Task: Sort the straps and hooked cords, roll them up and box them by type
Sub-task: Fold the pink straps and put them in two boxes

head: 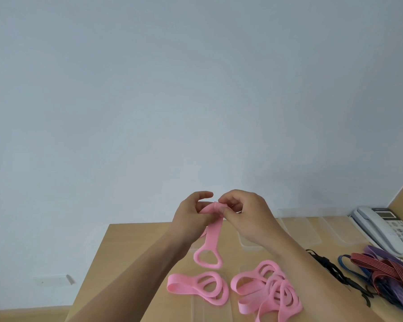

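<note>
Nearest me, loose pink straps (269,291) lie heaped on the table (130,263). Above them, my left hand (192,218) and right hand (247,213) pinch the rolled top of one pink strap (213,235), its looped end hanging below. Hooked cords (382,273) lie tangled farther right.

Soft even daylight, faint shadows, slight blur, wide-angle edge bending.
</note>
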### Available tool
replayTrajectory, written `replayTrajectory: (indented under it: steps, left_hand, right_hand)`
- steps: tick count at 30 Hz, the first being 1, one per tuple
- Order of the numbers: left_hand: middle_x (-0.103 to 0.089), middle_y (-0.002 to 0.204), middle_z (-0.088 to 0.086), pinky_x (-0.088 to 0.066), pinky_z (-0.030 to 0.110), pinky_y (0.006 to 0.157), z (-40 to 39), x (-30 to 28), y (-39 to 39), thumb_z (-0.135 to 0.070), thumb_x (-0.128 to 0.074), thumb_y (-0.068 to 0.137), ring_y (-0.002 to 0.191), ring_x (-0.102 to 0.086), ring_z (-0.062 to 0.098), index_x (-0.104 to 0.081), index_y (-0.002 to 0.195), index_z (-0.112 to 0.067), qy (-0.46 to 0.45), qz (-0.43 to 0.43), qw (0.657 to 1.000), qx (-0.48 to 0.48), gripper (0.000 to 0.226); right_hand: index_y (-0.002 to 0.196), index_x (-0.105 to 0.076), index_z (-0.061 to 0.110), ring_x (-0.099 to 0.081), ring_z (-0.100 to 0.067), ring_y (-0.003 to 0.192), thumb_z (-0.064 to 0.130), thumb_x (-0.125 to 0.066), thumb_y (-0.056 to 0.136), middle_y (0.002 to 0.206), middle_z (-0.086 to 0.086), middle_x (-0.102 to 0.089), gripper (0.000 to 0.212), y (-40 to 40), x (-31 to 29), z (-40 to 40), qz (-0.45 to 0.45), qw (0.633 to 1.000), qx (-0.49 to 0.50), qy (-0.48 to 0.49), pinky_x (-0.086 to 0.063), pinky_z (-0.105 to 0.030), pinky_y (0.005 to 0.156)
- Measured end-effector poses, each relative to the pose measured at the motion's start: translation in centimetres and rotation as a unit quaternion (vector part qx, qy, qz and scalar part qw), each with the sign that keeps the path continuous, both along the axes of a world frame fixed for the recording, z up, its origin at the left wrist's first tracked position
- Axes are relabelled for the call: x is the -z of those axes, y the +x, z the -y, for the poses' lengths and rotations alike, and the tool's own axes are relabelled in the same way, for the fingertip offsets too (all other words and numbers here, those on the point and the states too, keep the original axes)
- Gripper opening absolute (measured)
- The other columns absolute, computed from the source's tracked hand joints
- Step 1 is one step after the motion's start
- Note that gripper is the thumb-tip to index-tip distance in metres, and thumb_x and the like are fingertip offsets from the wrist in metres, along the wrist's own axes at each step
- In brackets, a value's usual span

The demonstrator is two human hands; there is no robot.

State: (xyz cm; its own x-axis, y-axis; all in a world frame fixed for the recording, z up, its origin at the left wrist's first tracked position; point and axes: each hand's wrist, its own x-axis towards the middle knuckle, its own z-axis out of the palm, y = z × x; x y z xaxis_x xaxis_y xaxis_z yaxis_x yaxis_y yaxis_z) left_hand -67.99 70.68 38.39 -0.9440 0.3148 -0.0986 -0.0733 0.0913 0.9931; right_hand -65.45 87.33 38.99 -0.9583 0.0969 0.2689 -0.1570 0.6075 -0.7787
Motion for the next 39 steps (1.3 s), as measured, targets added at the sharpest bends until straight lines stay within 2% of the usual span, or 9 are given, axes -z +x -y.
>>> replayTrajectory:
  steps: [5, 9, 13, 20, 23, 26, 30, 34, 39]
  left_hand:
    - [-0.078, 0.104, 0.009, -0.058, 0.052, 0.095, 0.1, 0.1, 0.0, -0.018, -0.074, 0.086, 0.098, -0.075, 0.028, -0.067, 0.116, -0.016, -0.032, 0.013, 0.999, 0.017, 0.031]
    - [-0.078, 0.099, 0.015, -0.063, 0.042, 0.086, 0.2, 0.4, 0.0, -0.021, -0.066, 0.095, 0.097, -0.074, 0.033, -0.07, 0.103, -0.001, -0.06, 0.023, 0.997, 0.04, 0.022]
    - [-0.078, 0.102, 0.014, -0.063, 0.038, 0.081, 0.4, 0.3, -0.1, -0.017, -0.07, 0.094, 0.091, -0.076, 0.029, -0.066, 0.115, -0.009, -0.024, 0.038, 0.999, 0.03, 0.023]
    - [-0.079, 0.1, 0.014, -0.061, 0.036, 0.08, 0.4, -0.2, 0.3, -0.015, -0.069, 0.095, 0.086, -0.075, 0.026, -0.06, 0.126, -0.015, 0.084, 0.08, 0.993, 0.011, 0.032]
    - [-0.079, 0.1, 0.014, -0.058, 0.035, 0.076, 0.4, -0.4, 0.4, -0.012, -0.067, 0.096, 0.083, -0.075, 0.024, -0.062, 0.125, -0.014, 0.099, 0.083, 0.992, 0.009, 0.029]
    - [-0.078, 0.101, 0.015, -0.059, 0.039, 0.08, 0.5, -0.5, 0.5, -0.019, -0.067, 0.097, 0.084, -0.075, 0.025, -0.065, 0.123, -0.013, 0.113, 0.081, 0.99, 0.016, 0.026]
    - [-0.078, 0.103, 0.017, -0.057, 0.049, 0.096, 0.5, -0.5, 0.4, -0.027, -0.073, 0.093, 0.088, -0.075, 0.029, -0.065, 0.121, -0.011, 0.12, 0.075, 0.99, 0.012, 0.033]
    - [-0.076, 0.104, 0.022, -0.056, 0.054, 0.096, 0.8, -0.3, 0.1, -0.02, -0.074, 0.093, 0.084, -0.073, 0.03, -0.065, 0.12, -0.006, 0.128, 0.069, 0.989, 0.004, 0.032]
    - [-0.076, 0.104, 0.022, -0.055, 0.059, 0.098, 1.1, -0.3, 0.0, -0.018, -0.074, 0.093, 0.085, -0.074, 0.028, -0.066, 0.117, -0.006, 0.115, 0.05, 0.992, 0.004, 0.028]
  right_hand:
    - [0.096, -0.071, 0.033, -0.066, 0.002, 0.081, 0.025, -0.075, 0.088, 0.088, 0.019, -0.071, 0.012, -0.1, 0.1, 0.2, 0.012, 0.999, 0.013, -0.029, -0.052, -0.016, 0.076]
    - [0.109, -0.074, 0.025, -0.065, 0.004, 0.091, 0.017, -0.075, 0.086, 0.102, 0.018, -0.068, 0.024, -0.1, 0.4, 0.2, -0.003, 0.999, 0.028, -0.029, -0.052, -0.017, 0.082]
    - [0.094, -0.073, 0.034, -0.065, 0.0, 0.088, 0.011, -0.077, 0.082, 0.098, 0.015, -0.067, 0.026, 0.1, 0.7, 0.5, -0.064, 0.997, 0.023, -0.026, -0.054, -0.02, 0.078]
    - [0.099, -0.074, 0.019, -0.066, -0.008, 0.09, 0.003, -0.074, 0.081, 0.098, 0.01, -0.065, 0.025, 0.0, 1.1, 1.0, -0.179, 0.983, 0.033, 0.018, -0.056, -0.027, 0.077]
    - [0.097, -0.074, 0.016, -0.064, -0.007, 0.087, -0.002, -0.075, 0.079, 0.096, 0.008, -0.063, 0.025, 0.1, 1.3, 1.2, -0.22, 0.974, 0.032, 0.039, -0.053, -0.02, 0.075]
    - [0.094, -0.075, 0.01, -0.062, -0.003, 0.083, -0.008, -0.077, 0.075, 0.093, 0.004, -0.062, 0.026, 0.1, 1.5, 1.3, -0.25, 0.966, 0.044, 0.056, -0.045, -0.007, 0.072]
    - [0.087, -0.076, 0.008, -0.061, -0.007, 0.08, -0.008, -0.078, 0.071, 0.089, 0.001, -0.062, 0.022, 0.2, 1.6, 1.5, -0.279, 0.957, 0.044, 0.061, -0.047, -0.012, 0.069]
    - [0.092, -0.078, 0.012, -0.062, -0.007, 0.081, -0.001, -0.082, 0.073, 0.091, 0.005, -0.063, 0.023, 0.3, 1.4, 1.2, -0.252, 0.966, -0.003, 0.053, -0.051, -0.021, 0.072]
    - [0.099, -0.076, 0.022, -0.069, -0.013, 0.093, 0.009, -0.074, 0.087, 0.097, 0.014, -0.069, 0.017, 0.2, 0.4, 0.7, -0.138, 0.989, -0.032, -0.046, -0.058, -0.034, 0.082]
